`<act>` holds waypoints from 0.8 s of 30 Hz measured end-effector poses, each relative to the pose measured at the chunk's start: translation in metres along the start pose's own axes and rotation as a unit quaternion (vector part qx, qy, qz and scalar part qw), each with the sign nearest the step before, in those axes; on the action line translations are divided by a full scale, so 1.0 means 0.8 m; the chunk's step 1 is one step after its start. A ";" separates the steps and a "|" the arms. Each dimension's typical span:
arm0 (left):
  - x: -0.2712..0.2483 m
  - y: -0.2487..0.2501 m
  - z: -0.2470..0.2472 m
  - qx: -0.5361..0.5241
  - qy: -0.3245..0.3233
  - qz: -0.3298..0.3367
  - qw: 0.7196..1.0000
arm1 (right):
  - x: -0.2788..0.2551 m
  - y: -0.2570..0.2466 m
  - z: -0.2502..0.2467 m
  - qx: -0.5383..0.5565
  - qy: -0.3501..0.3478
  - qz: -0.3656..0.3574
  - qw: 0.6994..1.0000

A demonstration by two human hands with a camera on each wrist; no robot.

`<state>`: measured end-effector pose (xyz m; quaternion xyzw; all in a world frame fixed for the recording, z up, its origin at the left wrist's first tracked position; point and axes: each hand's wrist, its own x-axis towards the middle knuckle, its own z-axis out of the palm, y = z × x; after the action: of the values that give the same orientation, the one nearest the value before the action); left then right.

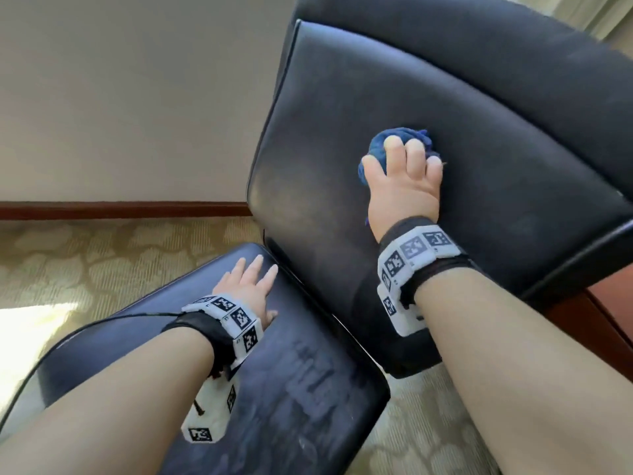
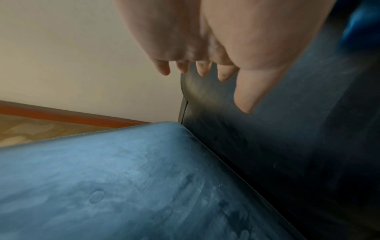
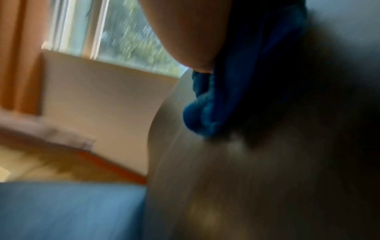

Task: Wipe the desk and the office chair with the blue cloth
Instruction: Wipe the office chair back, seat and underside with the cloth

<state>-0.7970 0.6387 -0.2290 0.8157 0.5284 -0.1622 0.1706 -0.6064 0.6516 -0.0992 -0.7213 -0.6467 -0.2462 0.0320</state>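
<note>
Forearms fill the foreground as my right hand [image 1: 402, 186] bunches the blue cloth [image 1: 397, 145] into a wad, fingers curled over it and pressing it flat against the middle of the office chair's backrest [image 1: 342, 97]. My left hand [image 1: 246, 286] lies open with fingers straight on the rear corner of the seat [image 1: 308, 389], close to the joint with the backrest, apparently steadying the chair; it holds nothing. Both wrists wear bands of printed markers.

Smeared, streaky marks across the seat suggest to me that it has had a pass of the cloth, though I cannot be sure it is finished. On the backrest, the panel around the cloth looks dull and hazy, so the wiping there seems to be midway. A dark armrest [image 1: 565, 262] at right shows no sign either way.

Only a strip of reddish wood [image 1: 589, 323], perhaps the desk, shows beyond that armrest; whether it has been wiped I cannot tell. Patterned carpet [image 1: 85, 255] and a pale wall [image 1: 120, 97] with a red-brown skirting board lie beyond.
</note>
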 end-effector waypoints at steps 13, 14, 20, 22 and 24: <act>-0.024 -0.002 -0.016 0.007 -0.010 -0.029 1.000 | -0.113 -0.023 0.043 0.044 -0.021 -0.201 0.978; -0.027 0.004 -0.028 0.000 -0.009 -0.033 0.999 | -0.093 -0.017 0.019 0.081 0.038 -0.185 0.979; -0.061 0.064 -0.144 0.008 0.095 0.029 0.995 | -0.007 0.083 -0.150 0.094 0.201 -0.114 0.968; -0.078 0.078 -0.184 0.015 0.116 0.044 0.992 | 0.007 0.131 -0.195 0.064 0.191 -0.069 0.977; -0.096 0.084 -0.221 0.024 0.127 0.057 0.990 | 0.017 0.174 -0.234 0.031 0.104 0.024 0.994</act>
<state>-0.7500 0.6302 -0.0303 0.8625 0.4941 -0.0602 0.0916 -0.5329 0.5733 0.1084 -0.7059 -0.6295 -0.2989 0.1270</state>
